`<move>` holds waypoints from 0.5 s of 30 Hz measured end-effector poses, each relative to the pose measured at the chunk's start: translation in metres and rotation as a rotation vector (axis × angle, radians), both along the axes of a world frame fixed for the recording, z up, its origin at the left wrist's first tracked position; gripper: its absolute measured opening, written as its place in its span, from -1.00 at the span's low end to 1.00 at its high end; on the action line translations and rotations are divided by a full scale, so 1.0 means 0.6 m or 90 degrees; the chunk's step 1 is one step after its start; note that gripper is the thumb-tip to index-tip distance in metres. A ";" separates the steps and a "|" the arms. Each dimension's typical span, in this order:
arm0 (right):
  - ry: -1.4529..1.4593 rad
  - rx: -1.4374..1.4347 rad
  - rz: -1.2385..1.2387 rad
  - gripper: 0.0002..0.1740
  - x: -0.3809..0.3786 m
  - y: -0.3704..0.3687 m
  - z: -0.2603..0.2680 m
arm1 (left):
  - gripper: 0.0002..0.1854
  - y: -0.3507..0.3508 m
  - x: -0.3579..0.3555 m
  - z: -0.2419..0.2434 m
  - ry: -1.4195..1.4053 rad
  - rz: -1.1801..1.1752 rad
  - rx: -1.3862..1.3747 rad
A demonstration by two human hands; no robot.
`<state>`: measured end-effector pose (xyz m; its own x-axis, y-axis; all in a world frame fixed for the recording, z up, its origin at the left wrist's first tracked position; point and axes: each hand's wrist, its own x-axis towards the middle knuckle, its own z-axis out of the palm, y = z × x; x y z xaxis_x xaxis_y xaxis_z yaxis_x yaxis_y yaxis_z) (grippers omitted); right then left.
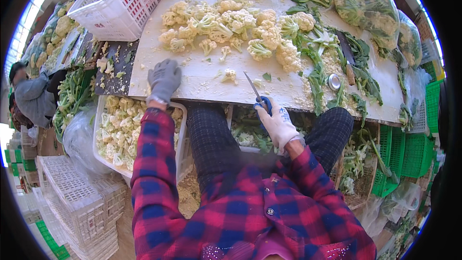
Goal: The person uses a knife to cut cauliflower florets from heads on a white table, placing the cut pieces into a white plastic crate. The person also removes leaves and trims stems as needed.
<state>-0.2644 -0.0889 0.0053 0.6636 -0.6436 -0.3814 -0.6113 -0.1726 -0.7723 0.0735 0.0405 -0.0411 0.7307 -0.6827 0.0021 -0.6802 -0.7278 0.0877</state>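
Observation:
My left hand [164,79], in a grey glove, is on the near left part of the white work board [202,83], palm down. Its palm side is hidden, so anything under the fingers cannot be seen. My right hand [278,122], in a white and blue glove, grips a small knife [252,85] at the board's near edge, blade pointing up and left. Just beyond the blade lies a small cauliflower floret [229,75]. Farther back spreads a heap of cut cauliflower [220,21]. Below my left wrist stands a white crate full of florets [117,133].
A white plastic basket [119,14] stands at the board's far left. On the right lie a large knife [346,52], a round metal tin [334,82], leaf trimmings [316,76] and bagged cauliflower [368,7]. Stacked white crates [79,195] stand lower left; another person [34,94] sits beyond.

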 end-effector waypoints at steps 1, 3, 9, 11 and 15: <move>0.004 -0.016 -0.003 -0.47 0.004 -0.005 -0.004 | -0.80 0.041 0.012 -0.019 -0.047 -0.008 -0.038; 0.020 -0.051 -0.003 -0.46 0.018 -0.010 -0.010 | -0.80 0.113 0.007 0.009 0.060 0.077 0.076; -0.051 -0.176 0.082 -0.48 0.113 -0.023 -0.035 | -0.73 0.175 -0.102 0.034 0.021 0.084 0.035; -0.055 -0.310 0.163 -0.51 0.161 -0.035 -0.036 | -0.69 0.139 -0.142 0.029 0.080 0.040 -0.116; 0.062 -0.312 0.249 -0.54 0.226 -0.078 -0.073 | -0.63 0.053 -0.194 -0.019 0.124 -0.024 -0.321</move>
